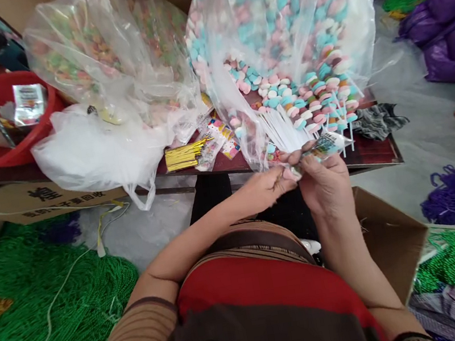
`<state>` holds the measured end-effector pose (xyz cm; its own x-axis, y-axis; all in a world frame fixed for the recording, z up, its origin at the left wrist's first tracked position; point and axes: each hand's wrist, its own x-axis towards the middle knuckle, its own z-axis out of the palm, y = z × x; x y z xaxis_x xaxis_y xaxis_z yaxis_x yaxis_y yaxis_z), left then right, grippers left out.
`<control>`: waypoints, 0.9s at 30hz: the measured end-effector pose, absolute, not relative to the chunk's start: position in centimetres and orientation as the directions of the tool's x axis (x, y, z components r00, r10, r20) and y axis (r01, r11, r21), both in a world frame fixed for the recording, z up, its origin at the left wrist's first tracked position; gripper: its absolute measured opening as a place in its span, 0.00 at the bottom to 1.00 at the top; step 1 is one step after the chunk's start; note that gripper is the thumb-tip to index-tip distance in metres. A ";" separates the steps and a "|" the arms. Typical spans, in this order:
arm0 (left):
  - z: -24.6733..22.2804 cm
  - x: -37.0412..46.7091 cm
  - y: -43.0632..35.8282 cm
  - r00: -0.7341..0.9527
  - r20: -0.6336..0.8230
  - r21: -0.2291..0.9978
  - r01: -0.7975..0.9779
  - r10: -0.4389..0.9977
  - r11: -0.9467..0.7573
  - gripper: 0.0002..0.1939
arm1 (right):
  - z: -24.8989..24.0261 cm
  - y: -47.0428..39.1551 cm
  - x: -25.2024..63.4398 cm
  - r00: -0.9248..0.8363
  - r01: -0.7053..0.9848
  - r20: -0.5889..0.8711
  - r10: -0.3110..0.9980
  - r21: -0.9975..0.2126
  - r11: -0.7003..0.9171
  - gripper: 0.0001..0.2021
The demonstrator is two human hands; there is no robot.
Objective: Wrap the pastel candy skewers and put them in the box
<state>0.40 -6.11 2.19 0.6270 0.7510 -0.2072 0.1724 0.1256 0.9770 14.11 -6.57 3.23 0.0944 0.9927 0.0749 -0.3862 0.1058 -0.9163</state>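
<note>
Close together at the table's front edge, both my hands work on one small clear plastic bag with green and dark print. My right hand is closed around the bag, its thumb on top. The fingers of my left hand pinch near the bag's left end, where something pinkish shows; I cannot make out what it is. Just beyond my hands lie white sticks and a pile of skewered pink, blue and white candies. Yellow twist ties lie to the left, beside printed plastic packets.
A big clear bag of pastel candies stands behind the pile. Bags of orange-green candies, a white plastic bag and a red basin are left. An open cardboard box stands below right. Green cords cover the floor left.
</note>
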 end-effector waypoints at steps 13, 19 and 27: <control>1.3 -1.4 -6.1 0.585 -0.037 0.999 0.026 0.810 0.027 0.24 | 3.0 -5.7 15.4 0.023 -0.251 0.039 0.999 -0.967 0.044 0.15; -0.9 -3.6 -5.1 0.293 0.339 0.669 0.593 0.894 -0.448 0.20 | 1.7 -3.4 11.1 0.194 -0.098 0.106 0.975 -0.987 0.127 0.17; -0.9 -11.6 -2.8 -0.201 0.111 0.993 0.052 0.973 -0.102 0.22 | 0.6 3.1 6.5 -0.332 0.408 0.154 0.931 -0.866 0.289 0.15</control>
<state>-11.59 -2.79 -0.87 -0.2014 0.9732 0.1105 0.0523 -0.1020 0.9934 6.53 3.06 0.56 -0.3323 0.9306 0.1536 0.4077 0.2886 -0.8663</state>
